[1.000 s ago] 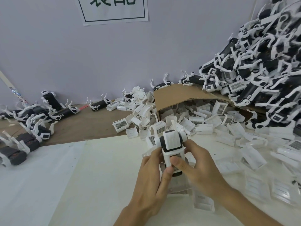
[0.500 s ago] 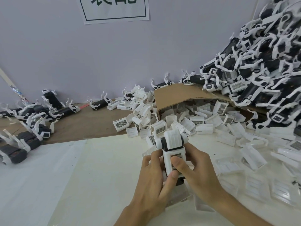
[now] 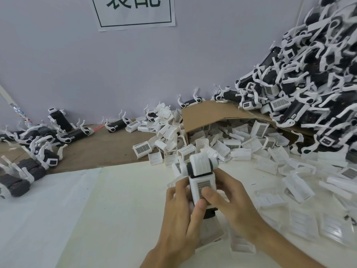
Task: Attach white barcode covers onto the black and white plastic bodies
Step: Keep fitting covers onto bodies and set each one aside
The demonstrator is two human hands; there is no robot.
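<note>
Both the left hand [image 3: 179,219] and right hand [image 3: 231,202] clasp one black and white plastic body [image 3: 201,167] upright over the white sheet [image 3: 125,200], thumbs pressing its white barcode cover [image 3: 202,187]; beyond, loose covers [image 3: 231,144] spill from a cardboard box [image 3: 208,115] beside a heap of bodies [image 3: 309,84].

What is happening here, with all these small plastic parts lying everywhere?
A person is assembling small parts by hand. The left hand grips a black and white plastic body, held upright, while the right hand pinches a white barcode cover against its front, thumb on the barcode. Behind, loose covers spill from a tipped cardboard box, and a big pile of bodies rises at the right.
</note>
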